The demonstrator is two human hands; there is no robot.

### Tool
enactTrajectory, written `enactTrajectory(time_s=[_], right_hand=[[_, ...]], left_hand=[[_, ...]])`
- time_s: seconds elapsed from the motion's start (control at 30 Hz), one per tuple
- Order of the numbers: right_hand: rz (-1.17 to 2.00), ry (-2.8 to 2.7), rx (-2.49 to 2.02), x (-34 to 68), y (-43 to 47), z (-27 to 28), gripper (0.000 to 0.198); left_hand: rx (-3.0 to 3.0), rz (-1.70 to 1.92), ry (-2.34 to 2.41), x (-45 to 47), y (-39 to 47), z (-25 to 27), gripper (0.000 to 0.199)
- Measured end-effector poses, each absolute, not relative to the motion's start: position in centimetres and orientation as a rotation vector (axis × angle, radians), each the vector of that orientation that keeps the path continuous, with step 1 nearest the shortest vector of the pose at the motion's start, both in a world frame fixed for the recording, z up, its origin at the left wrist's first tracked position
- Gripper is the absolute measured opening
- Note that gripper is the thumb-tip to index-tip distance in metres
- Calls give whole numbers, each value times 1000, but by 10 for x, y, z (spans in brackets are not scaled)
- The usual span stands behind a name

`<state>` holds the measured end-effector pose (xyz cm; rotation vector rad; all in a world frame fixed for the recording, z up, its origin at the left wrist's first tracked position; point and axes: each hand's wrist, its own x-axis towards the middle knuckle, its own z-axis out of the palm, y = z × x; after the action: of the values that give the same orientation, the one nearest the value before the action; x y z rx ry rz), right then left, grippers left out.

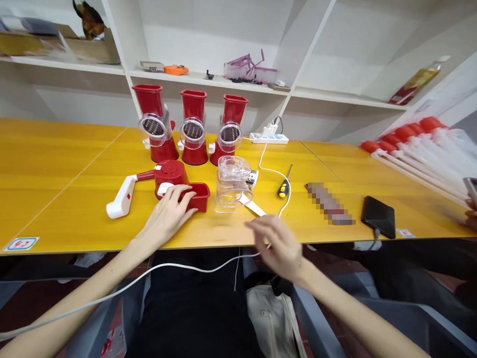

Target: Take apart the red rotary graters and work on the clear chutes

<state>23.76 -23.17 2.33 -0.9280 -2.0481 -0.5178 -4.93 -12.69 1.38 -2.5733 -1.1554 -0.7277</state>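
Note:
My left hand point(169, 211) rests on a red rectangular hopper point(201, 198), fingers over its top edge and thumb along the near side. Right behind it is a round red grater base point(172, 171); a crank handle point(124, 196) with a white grip lies to its left. Whether base and hopper are joined I cannot tell. Over the table's front edge hovers my right hand point(278, 246), slightly blurred, fingers loosely apart and holding nothing. Between the hands sits a clear plastic grater housing point(233, 184), with a metal drum point(252, 179) and a white strip-like part point(253, 205) beside it.
Three assembled red rotary graters point(194, 134) stand behind. On the right lie a yellow-black screwdriver point(284, 186), a pixelated flat item point(330, 204), and a black phone-like device point(378, 217). A white cable crosses from the power strip point(270, 138) over my lap. Red-capped items point(421, 139) line the right.

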Motion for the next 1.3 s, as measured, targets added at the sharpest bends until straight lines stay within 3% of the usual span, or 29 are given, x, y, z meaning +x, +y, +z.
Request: enactTrajectory(time_s=[0.07, 0.27, 0.53, 0.7, 0.87, 0.97, 1.13, 1.3], right_hand=[[-692, -2051, -1398, 280, -215, 29, 25], [-504, -2178, -2125, 355, -158, 46, 49], [-302, -2364, -2451, 355, -133, 48, 49], [-330, -2429, -2350, 365, -137, 58, 46], [-395, -2356, -2193, 374, -143, 79, 45], [-340, -2050, -1837, 377, -142, 86, 52], [95, -1270, -1233, 372, -139, 104, 71], [61, -913, -897, 362, -127, 153, 75]], left_hand=[[-2553, -697, -1139, -47, -122, 16, 37], [-2511, -909, -1046, -40, -128, 24, 52], [-2770, -1463, -1214, -17, -143, 63, 40], [-2898, -1648, -1224, -3, -116, 80, 48], [-3076, -1465, -1136, 11, -91, 95, 65], [-3185, -1302, -1094, 22, -76, 103, 74], [-3373, -1122, -1062, 36, -60, 112, 82], [-3451, -1189, -1127, 39, -59, 102, 80]])
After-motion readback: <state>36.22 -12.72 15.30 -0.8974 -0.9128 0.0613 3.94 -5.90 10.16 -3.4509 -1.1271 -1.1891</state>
